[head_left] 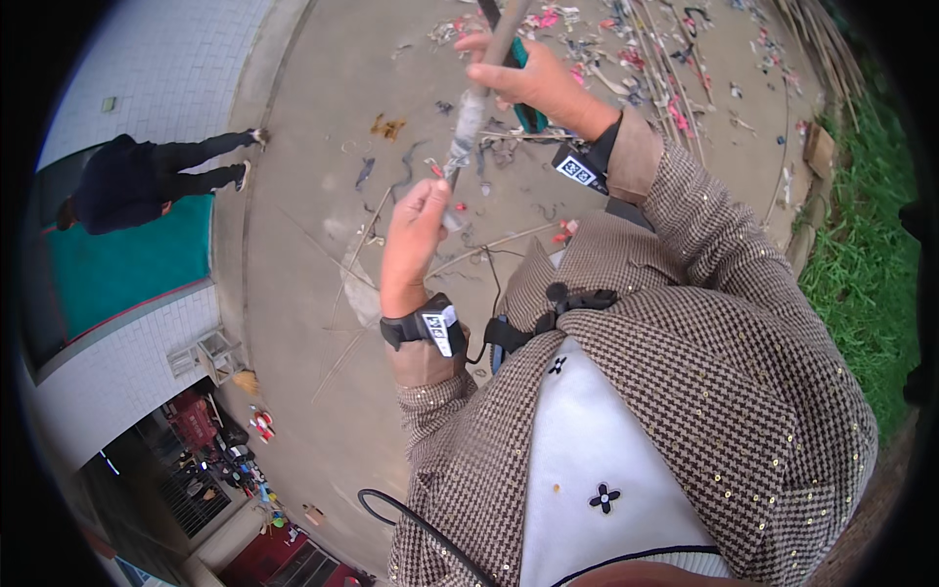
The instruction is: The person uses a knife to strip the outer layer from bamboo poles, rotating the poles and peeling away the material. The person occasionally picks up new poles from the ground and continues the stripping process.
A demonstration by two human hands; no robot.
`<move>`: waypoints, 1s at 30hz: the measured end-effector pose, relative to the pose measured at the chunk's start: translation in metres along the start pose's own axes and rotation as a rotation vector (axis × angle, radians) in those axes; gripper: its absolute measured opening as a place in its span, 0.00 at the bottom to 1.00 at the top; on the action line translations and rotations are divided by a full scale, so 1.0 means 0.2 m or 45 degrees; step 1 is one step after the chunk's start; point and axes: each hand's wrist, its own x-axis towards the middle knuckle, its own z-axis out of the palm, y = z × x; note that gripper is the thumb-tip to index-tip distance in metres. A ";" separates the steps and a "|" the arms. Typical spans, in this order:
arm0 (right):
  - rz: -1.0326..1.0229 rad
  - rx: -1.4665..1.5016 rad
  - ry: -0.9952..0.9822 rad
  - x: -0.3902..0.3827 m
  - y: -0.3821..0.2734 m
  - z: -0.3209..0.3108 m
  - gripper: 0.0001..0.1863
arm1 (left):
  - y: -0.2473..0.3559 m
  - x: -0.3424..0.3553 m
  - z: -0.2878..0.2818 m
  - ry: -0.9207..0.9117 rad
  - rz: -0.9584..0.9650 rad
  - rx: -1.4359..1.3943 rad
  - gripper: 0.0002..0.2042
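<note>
I hold a grey-brown pole (471,110) that runs upward out of view, with pale, crinkled wrapping around part of it. My left hand (413,240) grips its lower part, thumb along the shaft. Higher up, my right hand (523,83) is closed around the pole, together with a teal-and-dark object (531,115) lying alongside it, whose exact kind I cannot make out. Beneath my hands, scraps of cloth or plastic (577,39) and thin sticks lie on the concrete ground (303,127).
A person in dark clothes (132,186) walks at the left by a teal mat (137,274) and white tiled wall (181,59). A doorway with assorted items (196,440) is at lower left. Long sticks (812,44), grass (846,264) and a wooden block (819,149) border the right.
</note>
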 end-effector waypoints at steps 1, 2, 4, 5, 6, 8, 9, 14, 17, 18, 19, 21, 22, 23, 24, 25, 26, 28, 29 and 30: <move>0.093 0.172 -0.038 -0.01 -0.03 0.02 0.15 | -0.01 -0.02 0.00 0.058 0.031 0.317 0.13; 0.189 0.341 -0.075 -0.01 -0.06 0.04 0.12 | -0.01 -0.04 -0.01 0.118 0.061 0.632 0.14; 0.180 0.339 -0.077 -0.02 -0.10 0.09 0.11 | -0.01 -0.09 -0.06 0.304 0.181 0.511 0.12; 0.200 0.322 -0.052 -0.02 -0.11 0.11 0.10 | 0.00 -0.11 -0.09 0.398 0.243 0.453 0.12; 0.180 0.316 -0.072 -0.03 -0.13 0.12 0.10 | 0.01 -0.11 -0.10 0.518 0.196 0.246 0.10; 0.181 0.245 -0.135 -0.04 -0.16 0.15 0.09 | 0.04 -0.11 -0.09 0.572 0.347 0.249 0.09; 0.163 0.219 -0.177 -0.06 -0.18 0.16 0.08 | 0.05 -0.11 -0.08 0.600 0.419 0.237 0.09; 0.250 0.288 -0.256 -0.03 -0.24 0.23 0.08 | 0.13 -0.11 0.01 0.527 0.449 0.461 0.11; 0.305 0.272 -0.301 -0.02 -0.26 0.24 0.08 | 0.13 -0.12 0.02 0.626 0.357 0.516 0.09; 0.297 0.265 -0.347 -0.02 -0.26 0.24 0.08 | 0.12 -0.12 0.03 0.655 0.354 0.532 0.09; 0.339 0.290 -0.312 -0.01 -0.25 0.26 0.08 | 0.10 -0.14 0.02 0.682 0.346 0.547 0.09; 0.335 0.376 -0.268 0.01 -0.23 0.27 0.08 | 0.07 -0.15 0.02 0.707 0.293 0.373 0.09; 0.338 0.386 -0.285 0.02 -0.22 0.26 0.07 | 0.04 -0.17 0.04 0.700 0.247 0.179 0.09; 0.349 0.396 -0.299 0.01 -0.21 0.24 0.07 | 0.01 -0.20 0.05 0.694 0.104 -0.007 0.09; 0.391 0.390 -0.289 0.00 -0.20 0.24 0.07 | -0.02 -0.21 0.04 0.761 0.256 0.080 0.09; 0.365 0.385 -0.336 -0.02 -0.20 0.24 0.07 | -0.04 -0.19 0.01 0.828 0.316 0.184 0.09; 0.352 0.357 -0.365 -0.01 -0.19 0.24 0.06 | -0.05 -0.16 -0.02 0.900 0.420 0.287 0.09; 0.322 0.305 -0.427 0.01 -0.19 0.23 0.06 | -0.06 -0.10 -0.05 0.722 0.523 0.673 0.11; 0.316 0.288 -0.452 0.00 -0.20 0.24 0.06 | -0.06 -0.09 -0.07 0.626 0.585 0.862 0.11; 0.314 0.273 -0.473 -0.01 -0.21 0.24 0.06 | -0.05 -0.08 -0.09 0.547 0.491 0.753 0.11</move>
